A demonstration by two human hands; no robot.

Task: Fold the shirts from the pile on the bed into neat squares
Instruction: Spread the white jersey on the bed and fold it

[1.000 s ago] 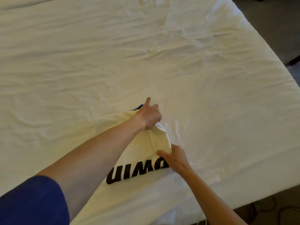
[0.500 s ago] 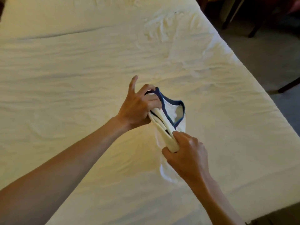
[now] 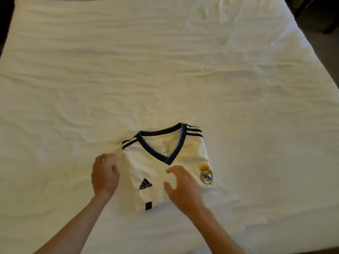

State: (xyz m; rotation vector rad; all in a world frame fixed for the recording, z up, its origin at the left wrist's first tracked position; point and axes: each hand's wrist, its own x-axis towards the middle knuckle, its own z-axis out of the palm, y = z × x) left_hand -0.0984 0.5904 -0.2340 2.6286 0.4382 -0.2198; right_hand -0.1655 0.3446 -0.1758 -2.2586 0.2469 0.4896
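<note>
I see one shirt [image 3: 165, 173], a white jersey with a dark V-collar, lying folded face up on the bed [image 3: 165, 70], and it is the only shirt in view; I cannot see any pile from here. My left hand [image 3: 104, 177] is at the left edge of the jersey with the fingers loosely bent against the fabric there, but I cannot tell if they pinch the edge or only touch it. My right hand [image 3: 183, 187] is over the lower middle of the jersey, just right of the small black logo [image 3: 145, 184], with fingers spread and relaxed, holding nothing; if it touches the cloth or only hovers, I cannot say. The crest [image 3: 206, 174] lies further to the right of this hand, near the right edge, and the collar is just beyond both hands. I judge this fabric is thin, light and a bit slippery, so it will slide on the sheet and the layers can open again if I pull fast. It is soft, not fragile. The best place to take it is at the two side edges, with the layers held together, or with flat palms from above to press the square. I count two hands, one shirt, one bed.
</note>
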